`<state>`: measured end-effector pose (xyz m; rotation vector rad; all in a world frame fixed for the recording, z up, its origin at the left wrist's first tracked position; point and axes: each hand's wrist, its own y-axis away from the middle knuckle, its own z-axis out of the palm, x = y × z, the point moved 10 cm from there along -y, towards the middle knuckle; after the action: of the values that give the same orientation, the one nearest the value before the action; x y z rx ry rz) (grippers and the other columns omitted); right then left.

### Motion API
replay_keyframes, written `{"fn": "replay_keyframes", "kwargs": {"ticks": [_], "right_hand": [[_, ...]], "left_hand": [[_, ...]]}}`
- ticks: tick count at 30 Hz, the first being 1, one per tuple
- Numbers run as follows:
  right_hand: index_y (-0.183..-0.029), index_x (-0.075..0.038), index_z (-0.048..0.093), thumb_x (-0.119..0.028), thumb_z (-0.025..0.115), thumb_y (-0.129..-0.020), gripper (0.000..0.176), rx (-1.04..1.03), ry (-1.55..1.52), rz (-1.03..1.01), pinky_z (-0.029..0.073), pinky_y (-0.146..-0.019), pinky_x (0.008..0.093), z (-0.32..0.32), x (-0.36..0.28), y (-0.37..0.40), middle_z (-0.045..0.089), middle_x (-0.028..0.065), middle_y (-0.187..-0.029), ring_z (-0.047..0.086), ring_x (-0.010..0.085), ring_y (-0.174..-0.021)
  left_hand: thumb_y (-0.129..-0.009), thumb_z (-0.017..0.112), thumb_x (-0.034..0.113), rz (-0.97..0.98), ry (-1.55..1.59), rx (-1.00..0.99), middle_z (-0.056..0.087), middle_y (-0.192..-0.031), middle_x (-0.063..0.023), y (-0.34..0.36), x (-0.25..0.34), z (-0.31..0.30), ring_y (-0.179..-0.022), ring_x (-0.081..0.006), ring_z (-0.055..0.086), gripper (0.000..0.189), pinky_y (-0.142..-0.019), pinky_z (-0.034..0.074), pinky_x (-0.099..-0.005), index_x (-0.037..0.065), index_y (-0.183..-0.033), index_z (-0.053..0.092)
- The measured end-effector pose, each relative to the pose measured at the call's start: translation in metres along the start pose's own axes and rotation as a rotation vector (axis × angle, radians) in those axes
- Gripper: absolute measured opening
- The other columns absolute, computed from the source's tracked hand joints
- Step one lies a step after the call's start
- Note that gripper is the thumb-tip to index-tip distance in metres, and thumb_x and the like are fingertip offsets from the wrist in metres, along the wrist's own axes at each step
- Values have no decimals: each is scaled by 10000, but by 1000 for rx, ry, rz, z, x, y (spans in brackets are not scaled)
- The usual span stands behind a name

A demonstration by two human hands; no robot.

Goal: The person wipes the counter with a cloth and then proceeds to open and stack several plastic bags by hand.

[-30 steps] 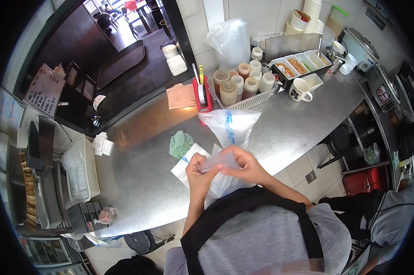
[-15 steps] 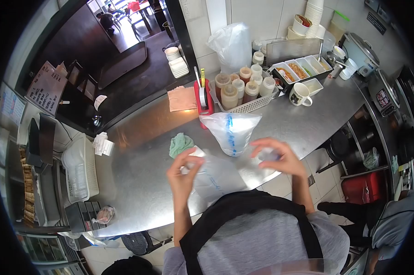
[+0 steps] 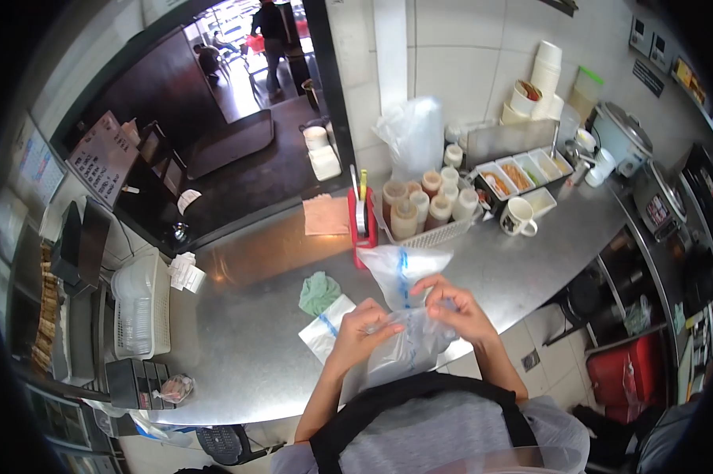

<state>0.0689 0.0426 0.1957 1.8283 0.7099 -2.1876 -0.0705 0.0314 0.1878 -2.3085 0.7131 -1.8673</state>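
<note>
A thin translucent plastic bag (image 3: 408, 347) with blue print hangs just in front of my body. My left hand (image 3: 362, 333) pinches its upper edge on the left. On the right, my right hand (image 3: 461, 312) has its fingers curled closed on the same edge. Right behind it on the steel counter stands a filled plastic bag (image 3: 400, 272) with a blue stripe; its contents are hidden. A flat white packet (image 3: 325, 328) with a blue stripe lies beside my left hand, partly covered by it. A crumpled green cloth (image 3: 319, 292) is just beyond that packet.
Against the wall stand a basket (image 3: 435, 231) of squeeze bottles, a topping tray (image 3: 518, 180) and a mug (image 3: 517, 216). A red tape dispenser (image 3: 362, 229) and an orange cloth (image 3: 326, 215) sit farther back. At left is a white basket (image 3: 159, 316) with plastic lids.
My right hand has moved left and down onto the bag, and my left hand has shifted right and down. The bag is now held between both hands. The view has tilted upward.
</note>
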Motion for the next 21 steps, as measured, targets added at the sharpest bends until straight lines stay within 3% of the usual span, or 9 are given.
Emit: {"fn": "replay_keyframes", "kwargs": {"ticks": [3,7,10,11,13,14,15,18,21], "right_hand": [[-834,-44,554,-169,568,-856,128,-26,-38,105,393,-738,246,7,18,10,569,51,-855,512,102,-806],[-874,-31,561,-170,556,-875,139,141,-501,75,433,-600,203,-22,26,9,544,-10,-809,512,66,-678],[-885,-22,579,-148,595,-851,131,-170,85,232,439,-623,213,7,40,14,553,-11,-824,529,73,-674],[-883,-18,599,-110,624,-823,113,-339,158,180,447,-631,222,24,46,20,576,2,-766,549,86,-663],[-838,4,610,-122,641,-804,134,-411,50,122,446,-588,253,23,41,22,601,37,-733,560,113,-612],[-816,15,616,-127,649,-794,148,-449,-5,95,446,-566,268,21,37,25,614,55,-716,566,126,-586],[-769,25,617,-115,677,-761,153,-171,-405,164,442,-563,264,-4,38,24,630,68,-711,581,132,-593],[-834,-2,625,-64,658,-769,95,-159,-991,117,449,-613,239,-8,41,12,618,58,-697,581,116,-680],[-784,-19,615,-68,645,-779,58,-316,17,218,454,-570,253,3,55,17,603,62,-688,572,123,-651]], "left_hand": [[-764,660,107,23,19,2,547,-688,-46,-6,-2,-2,-721,-151,484,111,-639,377,-261,11,-724,622],[-808,630,158,154,35,-139,560,-794,-56,-11,5,7,-772,-153,502,164,-679,400,-277,16,-732,598],[-856,581,192,-67,860,62,560,-827,-47,-11,-10,-5,-795,-133,526,173,-701,411,-255,35,-784,588],[-885,546,216,-49,1042,-43,558,-848,-36,-12,-20,1,-815,-104,535,171,-716,416,-239,57,-827,576],[-883,550,217,-362,1067,-109,565,-839,-25,2,-51,24,-766,-90,538,171,-679,423,-231,58,-827,580],[-883,553,217,-519,1075,-139,568,-834,-19,10,-65,34,-741,-84,539,171,-661,427,-227,58,-826,581],[-880,557,227,-477,993,-380,576,-790,11,11,-52,52,-672,-65,536,167,-586,429,-209,66,-843,584],[-878,560,216,-678,845,-107,572,-724,21,28,-66,53,-600,-63,524,169,-516,411,-196,52,-845,582],[-872,565,198,-142,1434,-307,575,-727,1,-12,-16,28,-592,-63,518,174,-499,400,-198,26,-863,583]]}}
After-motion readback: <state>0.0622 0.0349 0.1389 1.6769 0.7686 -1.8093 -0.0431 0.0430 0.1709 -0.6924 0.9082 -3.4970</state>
